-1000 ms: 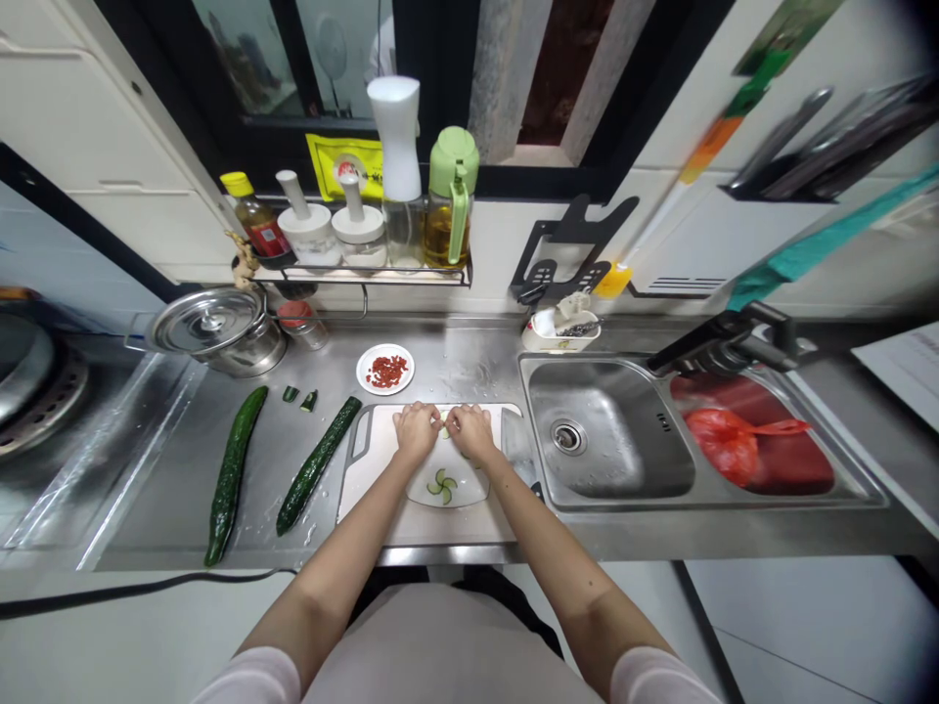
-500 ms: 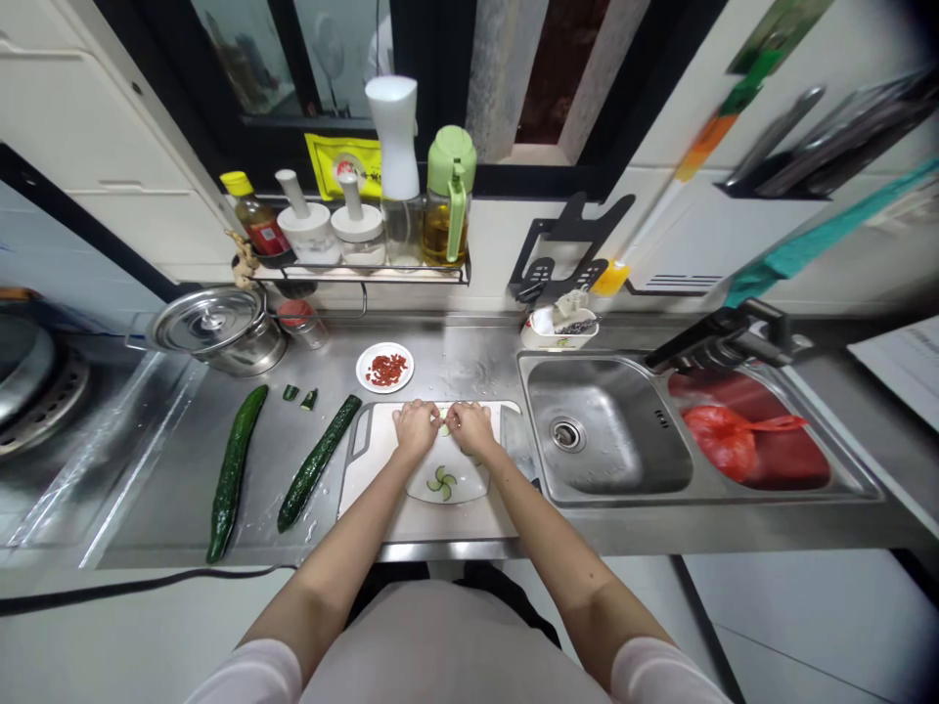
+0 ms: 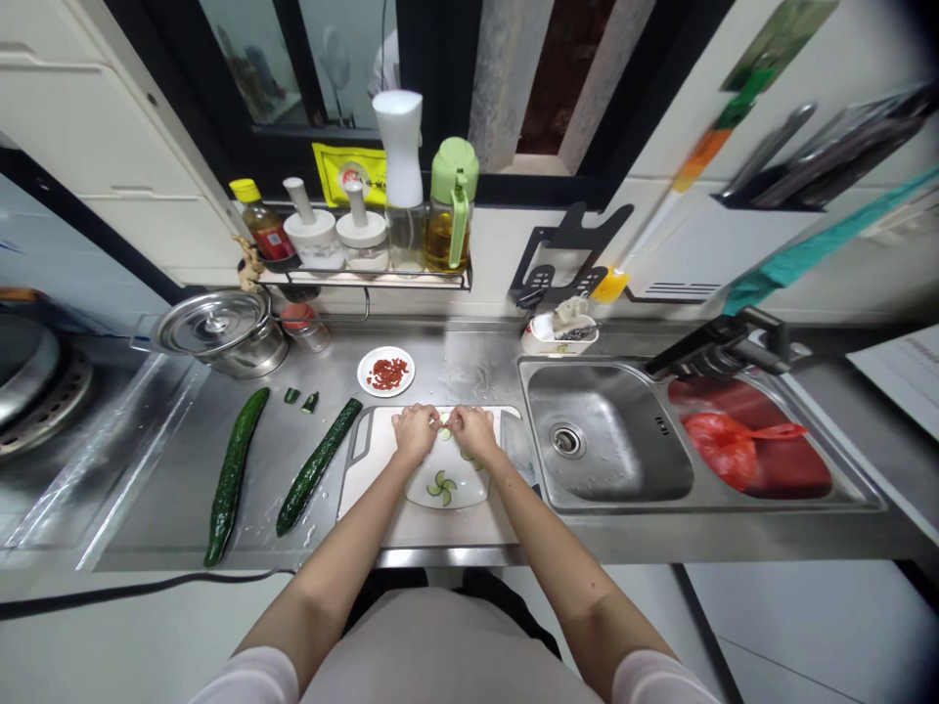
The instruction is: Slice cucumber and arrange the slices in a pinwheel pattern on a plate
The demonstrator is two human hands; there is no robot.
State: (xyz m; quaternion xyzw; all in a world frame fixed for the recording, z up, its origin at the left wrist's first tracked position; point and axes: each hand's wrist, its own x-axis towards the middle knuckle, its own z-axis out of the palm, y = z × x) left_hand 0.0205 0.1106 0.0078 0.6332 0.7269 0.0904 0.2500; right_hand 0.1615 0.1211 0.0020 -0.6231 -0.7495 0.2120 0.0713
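My left hand (image 3: 416, 430) and my right hand (image 3: 473, 430) meet over the far side of a white plate (image 3: 418, 489), fingers curled and fingertips pinched together. Between the fingertips shows a cucumber slice (image 3: 445, 432), pale with a green edge; the fingers partly hide it. Closer to me on the plate, several thin cucumber slices form a pinwheel (image 3: 441, 488). More slices show beside my right wrist, partly covered. Under the plate lies a light cutting board (image 3: 359, 489) with a grey handle.
Two cucumbers (image 3: 319, 467) (image 3: 236, 479) and cut ends (image 3: 310, 402) lie left. Behind the board sits a small dish (image 3: 365, 375) of chopped red bits. A lidded pot (image 3: 256, 350) stands back left, the sink (image 3: 623, 479) right. Bottles and jars fill a rack (image 3: 411, 284).
The camera view has shifted slightly, so the whole scene sits a little lower. Both hands stay at the same spot over the plate, with only tiny finger movement.
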